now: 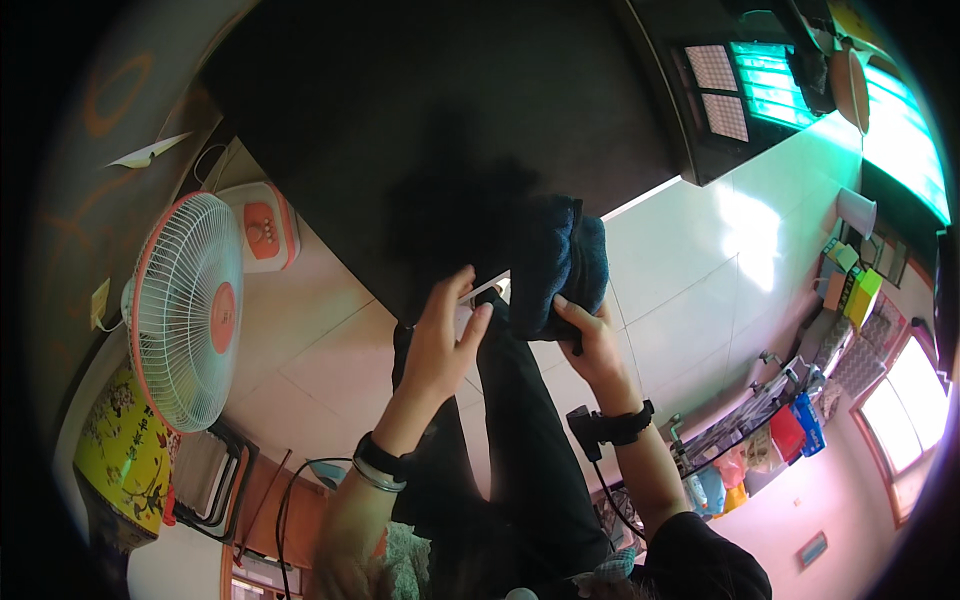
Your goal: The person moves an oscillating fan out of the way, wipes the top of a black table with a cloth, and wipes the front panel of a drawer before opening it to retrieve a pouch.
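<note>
A dark blue folded cloth [559, 262], thick and fleecy, is gripped at its lower right edge by my right hand [596, 337], the thumb lying on top. My left hand [450, 330] is to the left of the cloth, apart from it, with thumb and fingers spread and nothing between them. Beyond both hands stretches a large dark, smooth tabletop [420, 120]; the cloth is at its near edge. Black straps are round both wrists, and a cable runs from the device at the right one.
A white and pink electric fan [187, 311] stands at the left beside a dark wall. A black cabinet [675, 97] is at the upper right. Farther right are a white bin [856, 211], boxes and a rack with coloured bags [787, 431]. Pale floor tiles [660, 277] show between.
</note>
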Motion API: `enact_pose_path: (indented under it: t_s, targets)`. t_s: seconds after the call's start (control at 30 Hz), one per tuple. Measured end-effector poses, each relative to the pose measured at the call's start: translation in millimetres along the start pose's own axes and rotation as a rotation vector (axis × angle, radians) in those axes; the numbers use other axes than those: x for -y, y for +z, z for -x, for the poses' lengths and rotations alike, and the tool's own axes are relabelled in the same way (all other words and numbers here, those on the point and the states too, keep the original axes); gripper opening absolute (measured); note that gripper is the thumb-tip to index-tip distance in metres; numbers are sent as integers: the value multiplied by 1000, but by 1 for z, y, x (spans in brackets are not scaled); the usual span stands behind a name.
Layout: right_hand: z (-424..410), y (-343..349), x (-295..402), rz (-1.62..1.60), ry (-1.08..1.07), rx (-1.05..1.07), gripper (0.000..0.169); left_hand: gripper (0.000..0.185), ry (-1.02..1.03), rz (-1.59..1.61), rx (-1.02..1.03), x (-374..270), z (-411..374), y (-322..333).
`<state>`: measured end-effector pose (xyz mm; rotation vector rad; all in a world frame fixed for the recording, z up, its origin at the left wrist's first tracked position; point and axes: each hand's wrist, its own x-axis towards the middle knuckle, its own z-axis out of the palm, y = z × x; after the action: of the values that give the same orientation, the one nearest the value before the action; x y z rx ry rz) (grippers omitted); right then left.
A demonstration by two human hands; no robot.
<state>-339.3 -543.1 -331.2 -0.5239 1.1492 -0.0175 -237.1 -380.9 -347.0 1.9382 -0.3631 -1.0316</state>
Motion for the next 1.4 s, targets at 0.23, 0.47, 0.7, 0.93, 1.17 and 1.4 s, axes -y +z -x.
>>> enact_pose_path:
  t_s: [0.23, 0.47, 0.7, 0.93, 1.17, 1.4]
  targets:
    - [6, 6, -20, 5, 82, -8, 28, 46, 13, 182, -165, -27, 8, 26]
    - [18, 6, -29, 437, -134, 102, 22, 42, 248, -312, -241, -61, 15, 29]
    - [27, 2, -26, 521, -187, 227, 29, 33, 214, -326, -295, -54, 21, 32]
    - [34, 11, -30, 349, -154, 97, 27, 46, 181, -352, -227, -54, 25, 24]
    - [20, -3, -34, 151, -101, -96, 25, 43, 438, -512, -241, -62, 35, 23]
    - [24, 11, -32, -261, -192, 172, 38, 42, 410, -614, -213, -64, 32, 36]
